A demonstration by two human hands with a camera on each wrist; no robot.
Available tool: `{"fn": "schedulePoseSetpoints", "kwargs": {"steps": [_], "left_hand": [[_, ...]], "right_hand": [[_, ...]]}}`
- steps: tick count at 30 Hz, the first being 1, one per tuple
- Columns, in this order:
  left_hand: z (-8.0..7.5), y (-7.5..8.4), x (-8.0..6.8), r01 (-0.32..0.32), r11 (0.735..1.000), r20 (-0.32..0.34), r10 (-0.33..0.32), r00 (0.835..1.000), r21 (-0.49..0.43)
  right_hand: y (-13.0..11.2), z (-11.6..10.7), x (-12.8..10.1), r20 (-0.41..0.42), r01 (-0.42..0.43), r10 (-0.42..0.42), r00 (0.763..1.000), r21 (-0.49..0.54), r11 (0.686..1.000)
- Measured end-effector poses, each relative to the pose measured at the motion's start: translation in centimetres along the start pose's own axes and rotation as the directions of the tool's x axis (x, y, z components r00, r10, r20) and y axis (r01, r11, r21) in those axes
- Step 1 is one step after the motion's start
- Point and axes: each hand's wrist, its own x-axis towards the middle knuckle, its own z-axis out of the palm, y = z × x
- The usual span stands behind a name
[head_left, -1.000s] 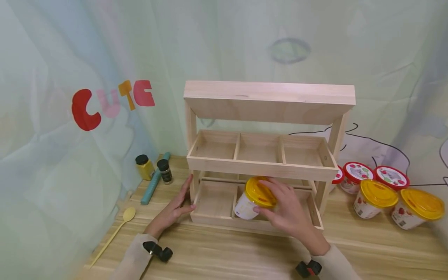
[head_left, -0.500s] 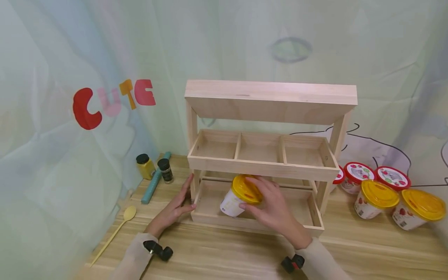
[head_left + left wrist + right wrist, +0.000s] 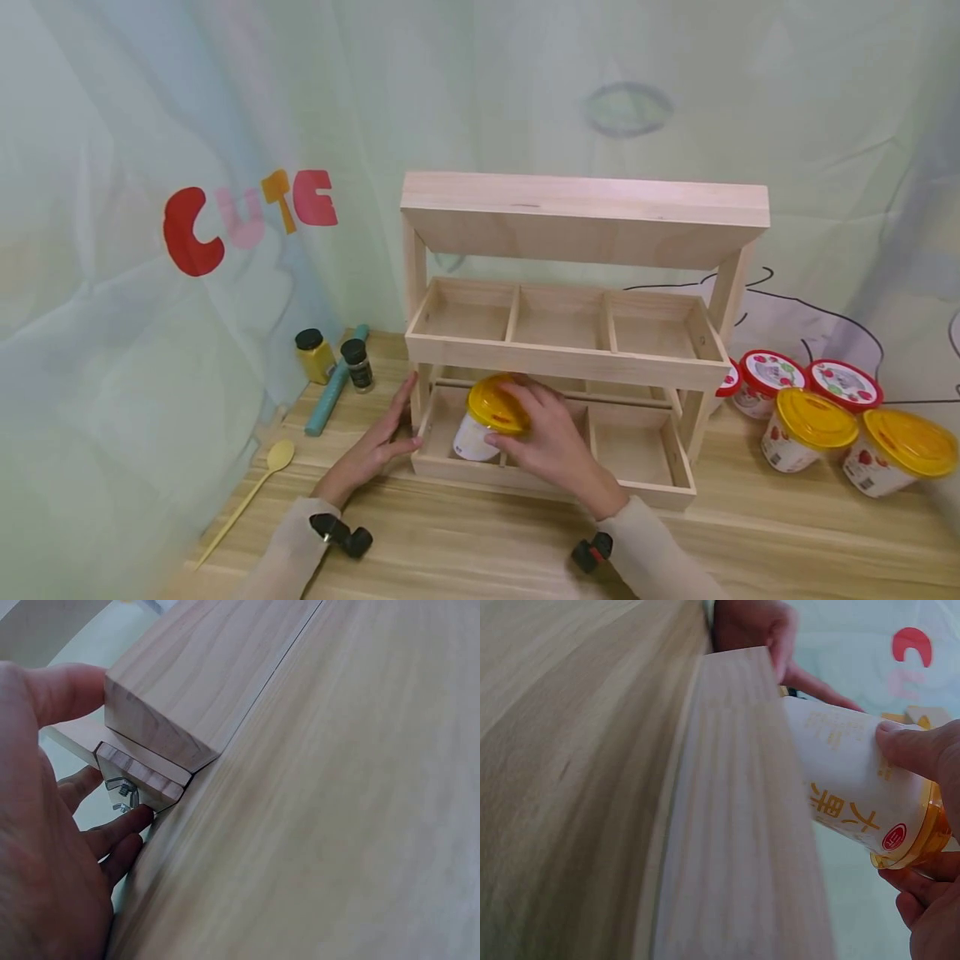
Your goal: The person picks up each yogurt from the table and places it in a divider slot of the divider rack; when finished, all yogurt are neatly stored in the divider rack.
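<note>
Yellow-lidded cup: white-walled cup (image 3: 486,418), in the right hand (image 3: 553,440), over the left compartment (image 3: 442,414) of the lower tray (image 3: 652,495) of a wooden rack (image 3: 585,196).
Hidden parts: the right side of the lid (image 3: 491,398) lies under the right hand; in the right wrist view the tray's front board covers part of the cup near its base; contact between base and tray floor cannot be told.
Compartment: partly concealed by cup and hand.
Cup axis: tilted, base down and toward the left, lid up and toward the right; in the right wrist view the base points upper left, the lid lower right.
Side print: gold characters and a red mark face the right wrist camera; the far side is out of sight.
Right fingers: thumb on the near wall, others round the lid's far side, parted by the cup's width and gripping it.
Left hand (image 3: 367,458): at the rack's left end, fingers spread, thumb touching the tray corner, nothing lifted; partly cut off in the left wrist view.
Red-lidded tubs (image 3: 772,371): on the desk (image 3: 420,542), right; the leftmost is largely hidden by the rack's post.
</note>
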Motion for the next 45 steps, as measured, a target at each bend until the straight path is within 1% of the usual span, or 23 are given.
{"fn": "schedulePoseSetpoints", "kwargs": {"steps": [3, 7, 8, 10, 11, 12, 14, 15, 16, 17, 18, 19, 21, 23, 25, 30, 31, 35, 36, 37, 39, 41, 45], "left_hand": [[0.0, 1.7, 0.2, 0.059, 0.998, 0.009, -0.058, 0.998, -0.037], [0.1, 2.2, 0.4, 0.076, 0.996, 0.02, -0.075, 0.997, -0.045], [0.1, 1.5, 0.3, 0.048, 0.998, 0.02, -0.047, 0.999, -0.045], [0.2, 1.1, 0.3, 0.036, 0.998, 0.018, -0.035, 0.999, -0.056], [0.2, -0.2, 0.2, 0.016, 0.998, 0.023, -0.015, 1.0, -0.054], [0.2, -0.3, 0.2, 0.017, 0.999, 0.023, -0.016, 1.0, -0.051], [0.3, -3.1, 0.1, 0.02, 0.998, 0.032, -0.018, 0.999, -0.052], [0.4, -3.7, 0.0, 0.046, 0.997, 0.035, -0.044, 0.998, -0.057], [0.4, -4.5, 0.0, 0.034, 0.998, 0.031, -0.033, 0.999, -0.051], [0.4, -4.7, 0.0, 0.026, 0.998, 0.028, -0.024, 0.999, -0.049], [0.3, -3.7, 0.0, 0.043, 0.997, 0.023, -0.041, 0.999, -0.059], [0.3, -3.7, 0.0, 0.038, 0.997, 0.021, -0.037, 0.999, -0.067], [0.2, -1.0, 0.1, 0.027, 0.998, 0.009, -0.027, 1.0, -0.059], [0.1, 1.2, 0.2, 0.044, 0.998, 0.011, -0.044, 0.999, -0.049], [0.1, 1.9, 0.3, 0.062, 0.997, 0.015, -0.062, 0.998, -0.035], [0.0, 1.6, 0.3, 0.068, 0.996, 0.018, -0.067, 0.998, -0.05], [0.0, 1.3, 0.3, 0.045, 0.998, 0.016, -0.044, 0.999, -0.04], [0.0, 0.7, 0.3, 0.006, 0.998, 0.013, -0.005, 1.0, -0.061], [0.0, 0.0, 0.3, -0.028, 0.997, 0.01, 0.029, 1.0, -0.066], [0.0, -0.2, 0.2, -0.043, 0.997, 0.006, 0.043, 0.999, -0.065], [0.1, -0.4, 0.2, -0.048, 0.996, -0.004, 0.048, 0.999, -0.081], [0.1, -1.3, 0.1, -0.076, 0.995, -0.009, 0.076, 0.997, -0.063], [0.0, -0.9, 0.2, -0.055, 0.998, -0.014, 0.055, 0.998, -0.035]], "right_hand": [[0.1, 0.7, 0.2, 0.021, 0.03, -0.03, 0.999, -0.024, 0.999], [0.2, 1.3, 0.4, 0.041, 0.072, -0.069, 0.997, -0.069, 0.995], [0.2, 1.5, 0.5, 0.045, 0.084, -0.08, 0.996, -0.089, 0.993], [0.1, 1.8, 0.7, 0.056, 0.103, -0.097, 0.994, -0.125, 0.987], [0.1, 1.9, 0.9, 0.063, 0.114, -0.106, 0.992, -0.141, 0.983], [0.0, 2.1, 1.0, 0.077, 0.122, -0.111, 0.991, -0.158, 0.98], [-0.3, 2.4, 1.3, 0.112, 0.123, -0.104, 0.988, -0.179, 0.976], [-0.6, 2.6, 1.5, 0.126, 0.124, -0.102, 0.987, -0.182, 0.975], [-0.9, 2.8, 1.7, 0.135, 0.13, -0.106, 0.985, -0.18, 0.975], [-1.2, 2.9, 1.8, 0.142, 0.134, -0.109, 0.984, -0.179, 0.975], [-1.4, 3.1, 1.9, 0.147, 0.136, -0.11, 0.983, -0.179, 0.974], [-1.7, 3.3, 1.9, 0.143, 0.141, -0.116, 0.983, -0.179, 0.974], [-2.0, 3.5, 2.0, 0.128, 0.157, -0.136, 0.982, -0.179, 0.971], [-2.2, 3.7, 1.9, 0.117, 0.164, -0.144, 0.983, -0.182, 0.97], [-2.3, 3.8, 1.8, 0.107, 0.166, -0.148, 0.983, -0.19, 0.968], [-2.3, 3.6, 1.7, 0.066, 0.159, -0.15, 0.986, -0.173, 0.972], [-2.3, 3.4, 1.6, 0.054, 0.158, -0.151, 0.987, -0.167, 0.973], [-2.1, 2.6, 1.1, 0.025, 0.148, -0.146, 0.989, -0.142, 0.979], [-2.0, 2.3, 1.0, 0.024, 0.143, -0.141, 0.99, -0.138, 0.98], [-1.8, 2.1, 0.8, 0.023, 0.138, -0.136, 0.99, -0.143, 0.98], [-1.5, 1.6, 0.5, 0.026, 0.127, -0.124, 0.992, -0.15, 0.981], [-1.2, 1.0, 0.1, 0.027, 0.121, -0.118, 0.993, -0.151, 0.981], [-0.5, -0.4, -0.9, 0.021, 0.117, -0.115, 0.993, -0.163, 0.98]]}}
